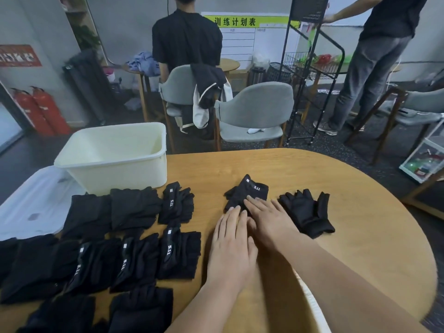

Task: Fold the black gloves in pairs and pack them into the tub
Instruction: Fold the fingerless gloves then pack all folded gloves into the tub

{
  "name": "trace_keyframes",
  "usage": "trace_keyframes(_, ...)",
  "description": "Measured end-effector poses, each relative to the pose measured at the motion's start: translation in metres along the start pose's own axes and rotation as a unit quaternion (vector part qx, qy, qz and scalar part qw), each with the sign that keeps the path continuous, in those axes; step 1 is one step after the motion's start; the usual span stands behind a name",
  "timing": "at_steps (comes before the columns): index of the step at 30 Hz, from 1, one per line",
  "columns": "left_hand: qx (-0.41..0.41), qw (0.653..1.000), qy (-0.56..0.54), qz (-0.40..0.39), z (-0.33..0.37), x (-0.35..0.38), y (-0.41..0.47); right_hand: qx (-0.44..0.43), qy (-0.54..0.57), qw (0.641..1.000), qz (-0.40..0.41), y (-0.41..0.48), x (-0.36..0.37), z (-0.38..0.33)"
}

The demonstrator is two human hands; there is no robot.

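Note:
A black glove pair [245, 192] with a white "5.11" tag lies mid-table. My right hand [270, 221] presses flat on its near part, fingers straight. My left hand [231, 243] lies flat beside it, fingertips touching the glove's near edge. Just right of them, a loose black glove [306, 212] lies spread with its fingers pointing away. Several folded black glove pairs [179, 254] sit in rows on the left of the table. The cream plastic tub [115, 175] stands at the far left with nothing visible inside.
A white lid or tray [33, 203] lies left of the tub. The wooden table [348, 236] curves away at right. Grey chairs [254, 111], a black wire rack [310, 75] and two standing persons are beyond the table.

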State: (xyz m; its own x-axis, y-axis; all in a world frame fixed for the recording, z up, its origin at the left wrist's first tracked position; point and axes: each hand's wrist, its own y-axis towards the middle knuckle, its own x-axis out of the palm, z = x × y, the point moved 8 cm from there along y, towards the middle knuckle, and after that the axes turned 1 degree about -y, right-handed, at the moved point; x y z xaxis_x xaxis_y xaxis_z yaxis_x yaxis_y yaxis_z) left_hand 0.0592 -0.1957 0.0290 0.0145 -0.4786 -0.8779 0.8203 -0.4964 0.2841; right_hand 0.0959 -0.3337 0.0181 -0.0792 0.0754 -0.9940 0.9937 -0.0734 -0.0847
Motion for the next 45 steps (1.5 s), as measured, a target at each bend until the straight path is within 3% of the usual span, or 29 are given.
trace_keyframes(3,0.008,1.000,-0.014,0.013,0.003,-0.009,-0.007,0.003,-0.005,1.000,0.017,-0.045,0.007,-0.006)
trace_keyframes(14,-0.058,0.990,-0.079,-0.099,0.002,-0.017,-0.014,-0.040,0.076,0.986,0.143,-0.152,0.015,-0.023)
trace_keyframes(21,-0.110,0.973,-0.092,-0.179,-0.003,-0.017,0.015,0.148,0.209,0.944,0.208,-0.158,0.010,0.016)
trace_keyframes(31,-0.137,0.967,-0.155,-0.149,-0.001,-0.023,0.046,0.180,0.285,0.907,0.251,-0.155,0.012,0.034)
trace_keyframes(36,-0.078,0.974,-0.206,-0.062,0.012,-0.067,0.064,0.189,0.299,0.901,0.253,-0.156,0.011,0.036)
trace_keyframes(39,0.010,0.977,-0.210,-0.026,0.031,-0.094,0.057,0.190,0.298,0.901,0.253,-0.156,0.012,0.036)
trace_keyframes(42,0.071,0.985,-0.112,-0.114,0.037,-0.073,0.025,0.186,0.307,0.898,0.255,-0.155,0.012,0.037)
trace_keyframes(45,0.101,0.968,0.014,-0.230,0.024,-0.027,-0.020,0.176,0.301,0.901,0.260,-0.154,0.012,0.036)
